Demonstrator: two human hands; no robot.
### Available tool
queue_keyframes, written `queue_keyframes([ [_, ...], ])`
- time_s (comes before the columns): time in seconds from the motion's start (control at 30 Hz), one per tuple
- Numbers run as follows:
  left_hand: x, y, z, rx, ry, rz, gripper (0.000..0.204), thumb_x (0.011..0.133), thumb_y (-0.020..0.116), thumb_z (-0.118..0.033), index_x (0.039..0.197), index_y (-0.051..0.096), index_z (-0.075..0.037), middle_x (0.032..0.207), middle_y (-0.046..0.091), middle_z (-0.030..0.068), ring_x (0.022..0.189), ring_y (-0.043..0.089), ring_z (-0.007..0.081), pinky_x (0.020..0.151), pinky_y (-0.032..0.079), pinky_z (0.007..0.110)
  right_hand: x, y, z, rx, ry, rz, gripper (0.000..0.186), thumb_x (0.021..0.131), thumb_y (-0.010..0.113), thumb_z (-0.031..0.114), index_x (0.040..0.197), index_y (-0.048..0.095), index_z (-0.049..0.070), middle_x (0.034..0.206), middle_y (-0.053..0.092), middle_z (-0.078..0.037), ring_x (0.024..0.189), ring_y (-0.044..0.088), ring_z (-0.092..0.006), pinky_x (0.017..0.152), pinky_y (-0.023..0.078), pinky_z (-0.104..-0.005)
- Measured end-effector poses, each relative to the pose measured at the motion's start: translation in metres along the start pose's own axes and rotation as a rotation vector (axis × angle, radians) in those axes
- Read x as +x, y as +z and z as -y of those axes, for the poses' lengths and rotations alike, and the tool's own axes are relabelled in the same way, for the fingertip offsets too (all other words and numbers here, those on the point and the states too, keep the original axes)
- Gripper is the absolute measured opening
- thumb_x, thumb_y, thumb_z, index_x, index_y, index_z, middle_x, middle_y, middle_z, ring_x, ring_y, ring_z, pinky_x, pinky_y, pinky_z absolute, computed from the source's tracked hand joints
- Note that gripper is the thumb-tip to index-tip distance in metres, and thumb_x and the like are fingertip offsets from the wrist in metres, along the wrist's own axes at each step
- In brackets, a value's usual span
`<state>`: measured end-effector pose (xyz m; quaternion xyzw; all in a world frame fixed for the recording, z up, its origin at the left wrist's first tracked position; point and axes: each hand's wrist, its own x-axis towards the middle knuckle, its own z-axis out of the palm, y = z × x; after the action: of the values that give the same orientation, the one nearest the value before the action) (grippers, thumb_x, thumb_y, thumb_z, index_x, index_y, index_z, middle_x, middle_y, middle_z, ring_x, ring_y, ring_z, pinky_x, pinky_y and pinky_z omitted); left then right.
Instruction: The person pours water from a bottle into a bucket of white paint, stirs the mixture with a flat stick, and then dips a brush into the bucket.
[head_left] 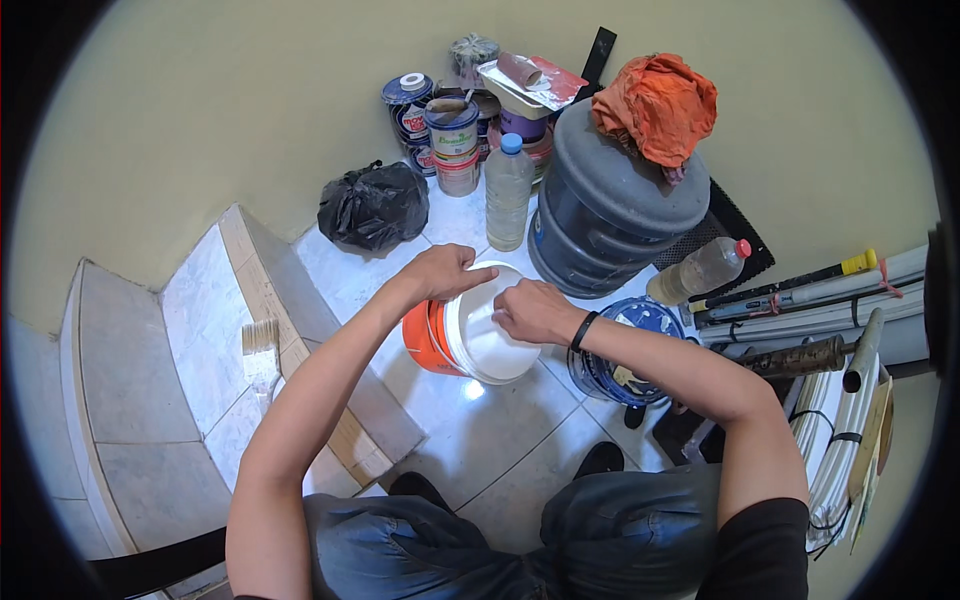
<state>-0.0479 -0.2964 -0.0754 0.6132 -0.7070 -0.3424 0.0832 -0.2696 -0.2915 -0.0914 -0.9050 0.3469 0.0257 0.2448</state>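
An orange bucket (425,338) with a white rim and a wire handle is tipped to one side above the tiled floor, between my arms. My left hand (446,273) grips the far edge of its rim, thumb laid over the white part. My right hand (535,312), with a black band at the wrist, is closed at the white round face of the bucket. Its fingertips are bent inward, and whatever they hold is hidden. Whether that white face is a lid or the inside, I cannot tell. A blue paint-stained bucket (648,318) stands below my right forearm.
Beyond the bucket are a clear bottle (508,195), a black plastic bag (374,206), paint cans (453,140) and a grey drum (610,205) topped by an orange cloth (657,108). A paintbrush (262,355) lies on the left step. Poles (810,290) lean at right.
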Motion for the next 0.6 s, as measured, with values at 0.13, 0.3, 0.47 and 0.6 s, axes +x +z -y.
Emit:
queue_keyframes([
  [0.13,0.006,0.000,-0.001,-0.008,-0.019,0.041,0.065,0.091,0.067,-0.066,0.070,0.054,-0.006,0.063,0.058,0.0098,0.061,0.058,0.0200,0.059,0.048,0.039,0.002,0.013,-0.020,-0.189,0.070,0.063,0.029,0.089,0.067,0.029,0.102,0.080,0.006,0.092,0.075,-0.026,0.089,0.073,-0.0427,0.084,0.058,-0.0515],
  [0.3,0.018,-0.005,-0.013,0.037,0.017,0.068,0.069,0.090,0.064,-0.070,0.074,0.057,-0.004,0.066,0.060,0.0131,0.062,0.058,0.0236,0.062,0.049,0.042,-0.009,-0.001,-0.010,-0.033,0.089,0.040,0.023,0.089,0.068,0.024,0.096,0.078,0.004,0.095,0.075,-0.024,0.095,0.074,-0.0413,0.085,0.059,-0.0510],
  [0.47,0.039,0.011,-0.005,0.148,0.111,0.111,0.087,0.087,0.053,-0.082,0.088,0.075,0.002,0.092,0.073,0.0257,0.090,0.070,0.0411,0.084,0.054,0.049,-0.007,0.036,-0.033,-0.138,0.081,0.023,0.019,0.081,0.065,0.017,0.083,0.076,0.002,0.087,0.074,-0.024,0.085,0.074,-0.0408,0.079,0.059,-0.0513],
  [0.6,0.035,0.023,0.009,0.128,0.076,0.060,0.077,0.084,0.065,-0.076,0.082,0.071,0.000,0.082,0.072,0.0220,0.079,0.070,0.0378,0.075,0.055,0.047,-0.004,0.034,-0.012,-0.026,0.191,-0.042,0.027,0.089,0.068,0.025,0.100,0.077,0.002,0.098,0.074,-0.027,0.096,0.074,-0.0419,0.085,0.059,-0.0514],
])
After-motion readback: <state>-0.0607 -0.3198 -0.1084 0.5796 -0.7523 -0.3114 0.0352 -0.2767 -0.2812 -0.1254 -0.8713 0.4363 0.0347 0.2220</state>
